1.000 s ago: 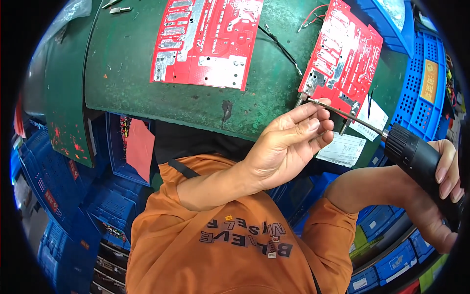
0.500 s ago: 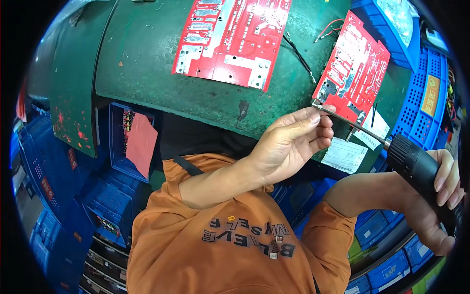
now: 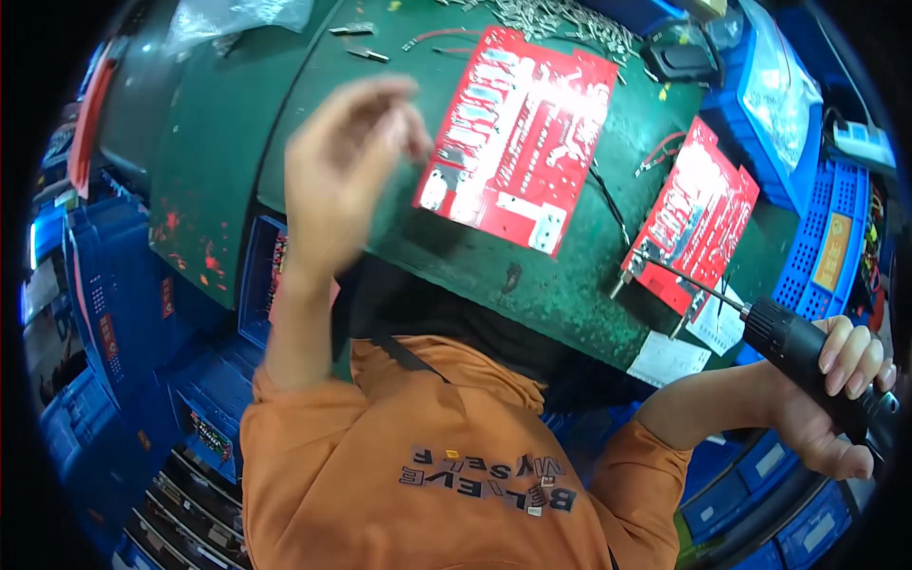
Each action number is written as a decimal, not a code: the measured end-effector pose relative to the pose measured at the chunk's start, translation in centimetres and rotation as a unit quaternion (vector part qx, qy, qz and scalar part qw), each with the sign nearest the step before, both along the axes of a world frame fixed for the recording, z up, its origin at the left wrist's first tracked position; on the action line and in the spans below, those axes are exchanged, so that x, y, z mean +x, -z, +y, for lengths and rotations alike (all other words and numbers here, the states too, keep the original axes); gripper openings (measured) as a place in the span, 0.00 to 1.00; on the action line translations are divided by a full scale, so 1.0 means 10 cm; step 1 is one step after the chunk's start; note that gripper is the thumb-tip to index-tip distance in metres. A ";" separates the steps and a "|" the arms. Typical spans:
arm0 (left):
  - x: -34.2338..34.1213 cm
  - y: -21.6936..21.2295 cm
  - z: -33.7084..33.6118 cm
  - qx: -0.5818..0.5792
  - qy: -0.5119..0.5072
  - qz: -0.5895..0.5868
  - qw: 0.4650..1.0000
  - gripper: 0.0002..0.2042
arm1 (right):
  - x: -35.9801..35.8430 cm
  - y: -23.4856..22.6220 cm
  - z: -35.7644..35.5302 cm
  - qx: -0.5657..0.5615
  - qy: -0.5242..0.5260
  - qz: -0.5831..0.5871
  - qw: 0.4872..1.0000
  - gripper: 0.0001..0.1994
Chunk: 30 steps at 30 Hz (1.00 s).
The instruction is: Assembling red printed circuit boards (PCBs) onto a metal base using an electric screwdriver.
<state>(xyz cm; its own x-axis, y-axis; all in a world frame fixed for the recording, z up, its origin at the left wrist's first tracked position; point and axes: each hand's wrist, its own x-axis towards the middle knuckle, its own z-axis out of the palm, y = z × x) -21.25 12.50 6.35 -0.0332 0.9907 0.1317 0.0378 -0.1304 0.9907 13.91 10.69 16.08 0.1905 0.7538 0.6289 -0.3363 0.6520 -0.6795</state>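
Swung off the thin metal bit (image 3: 698, 283), the left hand (image 3: 342, 171) blurs beside the larger circuit board (image 3: 522, 142), fingers curled, any pinch impossible to tell; seemingly only the right hand (image 3: 807, 420), wrapped round the ribbed black screwdriver (image 3: 781, 340), steadies it over the smaller board (image 3: 698, 223), glossy red and solder-streaked, on the scuffed green table (image 3: 465, 261)

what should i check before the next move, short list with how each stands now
1. Screwdriver held in the right hand: ok.
2. Bit at the near left corner of the right red board: ok.
3. Bit seated in a screw: cannot tell, too small.
4. Left hand steadying that board: not ok, it is beside the left red board.
5. Left hand empty: cannot tell, blurred.
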 end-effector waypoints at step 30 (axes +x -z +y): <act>-0.76 0.74 0.69 0.115 -0.091 0.485 0.862 0.10 | -0.06 -0.04 -0.12 -0.004 -0.056 0.012 0.998 0.37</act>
